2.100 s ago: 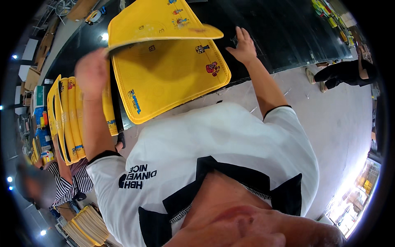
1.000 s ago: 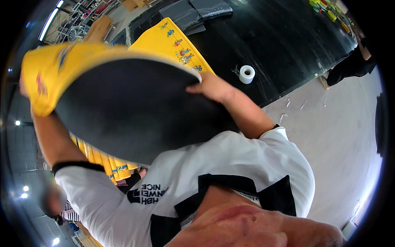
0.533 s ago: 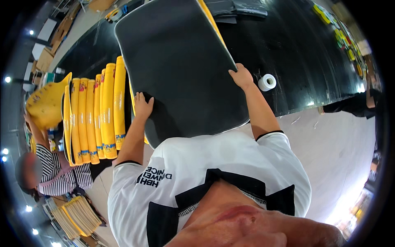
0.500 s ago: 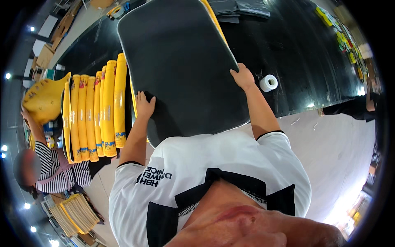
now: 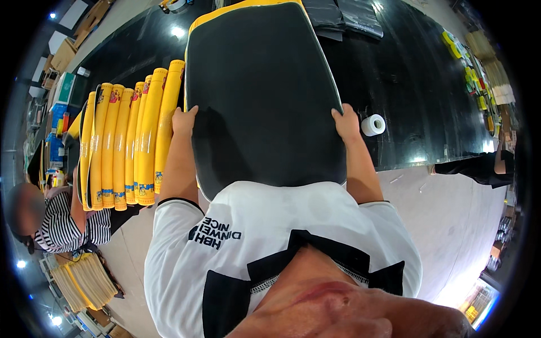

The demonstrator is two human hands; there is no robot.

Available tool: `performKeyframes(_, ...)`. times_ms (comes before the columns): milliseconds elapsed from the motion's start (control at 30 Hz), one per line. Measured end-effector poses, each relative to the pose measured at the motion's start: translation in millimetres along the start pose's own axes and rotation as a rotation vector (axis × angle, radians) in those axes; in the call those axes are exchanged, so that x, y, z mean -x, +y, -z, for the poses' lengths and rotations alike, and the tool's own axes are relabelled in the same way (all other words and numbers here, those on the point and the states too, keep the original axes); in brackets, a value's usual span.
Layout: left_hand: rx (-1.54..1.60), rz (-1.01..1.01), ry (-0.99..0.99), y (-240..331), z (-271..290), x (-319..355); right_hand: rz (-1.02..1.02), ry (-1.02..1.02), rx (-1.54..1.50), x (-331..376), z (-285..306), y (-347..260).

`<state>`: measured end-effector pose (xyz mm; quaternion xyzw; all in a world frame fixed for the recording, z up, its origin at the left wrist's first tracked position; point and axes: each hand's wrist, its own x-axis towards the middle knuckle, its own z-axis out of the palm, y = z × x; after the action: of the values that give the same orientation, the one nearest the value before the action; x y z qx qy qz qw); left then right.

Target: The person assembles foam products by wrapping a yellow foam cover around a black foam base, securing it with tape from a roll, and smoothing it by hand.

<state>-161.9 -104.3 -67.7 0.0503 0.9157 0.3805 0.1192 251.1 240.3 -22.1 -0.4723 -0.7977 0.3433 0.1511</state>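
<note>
A large black mat [image 5: 265,96] with rounded corners lies in front of me, its near end against my white shirt. Yellow material [image 5: 217,14] shows along its far and left edges, beneath the black face. My left hand [image 5: 184,120] is closed on the mat's left edge, thumb on top and the other fingers mostly hidden. On the opposite edge, my right hand [image 5: 346,121] grips the same way. Several yellow rolls [image 5: 147,135] with printed ends stand side by side just left of my left hand. A white roll [image 5: 373,125] sits right of my right hand.
The dark shiny table [image 5: 411,84] extends to both sides. Black plastic sheets [image 5: 358,17] lie at the far right of the mat. A co-worker in a striped shirt [image 5: 65,222] is at the left, near a pile of flat sheets [image 5: 81,281]. Another person's dark clothing [image 5: 479,169] shows at right.
My left hand has gone from lying flat on the mat to gripping its left edge. The mat has turned straighter and shifted right. The co-worker's raised yellow sheet has gone from sight.
</note>
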Motion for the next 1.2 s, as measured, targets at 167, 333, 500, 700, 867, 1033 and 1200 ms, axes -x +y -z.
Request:
performKeyframes(167,-0.329,0.0,-0.041,40,1,25,-0.095,0.027,0.116,14,-5,1)
performKeyframes(333,-0.109,-0.189,-0.091,35,5,19,-0.055,0.036,0.132,5,-4,-9)
performKeyframes(500,-0.078,-0.686,0.308,110,26,57,0.068,0.27,0.152,7,-14,-27)
performKeyframes(700,-0.253,-0.296,-0.013,66,-3,-60,-0.182,0.108,0.271,-43,-28,-44)
performKeyframes(867,-0.15,-0.208,-0.101,29,-29,-74,-0.18,0.04,0.251,-49,-26,-39)
performKeyframes(1033,-0.148,-0.3,0.003,51,-18,-47,-0.176,0.069,0.277,-48,-30,-41)
performKeyframes(1200,-0.238,-0.288,0.016,39,-21,-58,-0.169,0.076,0.28,-61,-38,-40)
